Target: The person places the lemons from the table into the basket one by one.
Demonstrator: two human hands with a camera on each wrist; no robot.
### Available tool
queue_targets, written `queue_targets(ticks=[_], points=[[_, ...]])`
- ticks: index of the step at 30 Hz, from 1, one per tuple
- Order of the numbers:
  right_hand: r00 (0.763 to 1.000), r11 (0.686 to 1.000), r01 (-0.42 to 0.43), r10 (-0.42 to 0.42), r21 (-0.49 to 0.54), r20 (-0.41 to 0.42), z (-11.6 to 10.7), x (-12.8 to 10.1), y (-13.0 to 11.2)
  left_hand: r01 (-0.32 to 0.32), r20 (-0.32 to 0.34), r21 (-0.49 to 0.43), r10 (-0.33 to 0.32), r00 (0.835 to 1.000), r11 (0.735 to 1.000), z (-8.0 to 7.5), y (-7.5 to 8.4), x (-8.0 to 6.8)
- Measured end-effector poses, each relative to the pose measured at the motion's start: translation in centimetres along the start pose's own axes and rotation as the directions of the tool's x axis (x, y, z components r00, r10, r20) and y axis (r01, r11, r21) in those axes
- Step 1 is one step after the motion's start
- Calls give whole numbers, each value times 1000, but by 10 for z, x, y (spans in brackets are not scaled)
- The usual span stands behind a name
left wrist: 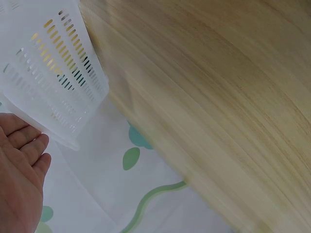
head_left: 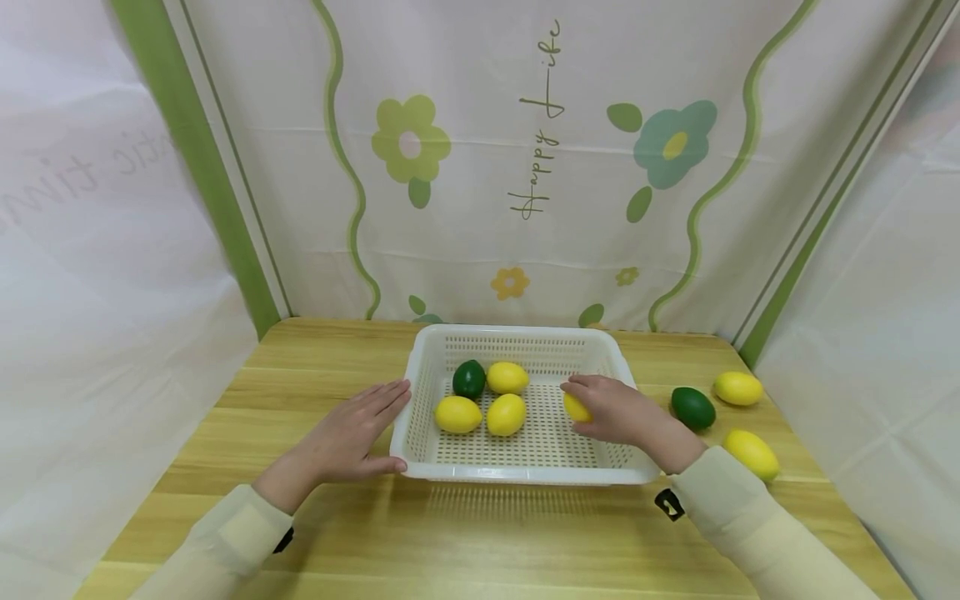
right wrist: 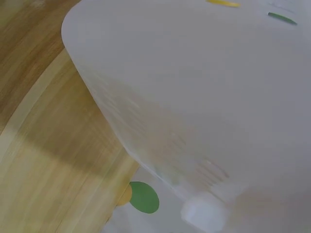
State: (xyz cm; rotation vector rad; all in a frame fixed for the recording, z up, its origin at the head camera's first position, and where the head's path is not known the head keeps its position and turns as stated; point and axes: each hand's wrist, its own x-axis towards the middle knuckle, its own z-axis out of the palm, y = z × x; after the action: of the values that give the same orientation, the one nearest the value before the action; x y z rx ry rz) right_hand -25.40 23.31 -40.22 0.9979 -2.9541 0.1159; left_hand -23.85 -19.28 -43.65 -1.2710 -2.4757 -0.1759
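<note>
The wooden counter (head_left: 480,533) carries a white perforated basket (head_left: 517,477) at its centre, toward the far edge. To the right of the basket, directly on the counter, lie one green lime (head_left: 692,407) and two yellow lemons (head_left: 738,388), (head_left: 752,454).

White slotted basket (head_left: 517,473), yellow lemons (head_left: 458,414), green limes (head_left: 469,379)

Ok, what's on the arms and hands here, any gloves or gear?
No gloves: both hands are bare. The left hand and right hand come out of long cream sleeves with ribbed cuffs. A small black device shows under each wrist, the right one bearing a white mark.
</note>
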Motion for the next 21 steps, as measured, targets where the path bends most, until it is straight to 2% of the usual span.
queue_targets(ticks=[11, 21], points=[[998, 1000, 0, 0, 9, -64, -8, -5, -1, 1, 3, -2, -1, 1000, 1000, 2, -1, 0], [988, 999, 34, -35, -10, -148, -13, -9, 3, -6, -3, 3, 6, 1000, 1000, 3, -1, 0]])
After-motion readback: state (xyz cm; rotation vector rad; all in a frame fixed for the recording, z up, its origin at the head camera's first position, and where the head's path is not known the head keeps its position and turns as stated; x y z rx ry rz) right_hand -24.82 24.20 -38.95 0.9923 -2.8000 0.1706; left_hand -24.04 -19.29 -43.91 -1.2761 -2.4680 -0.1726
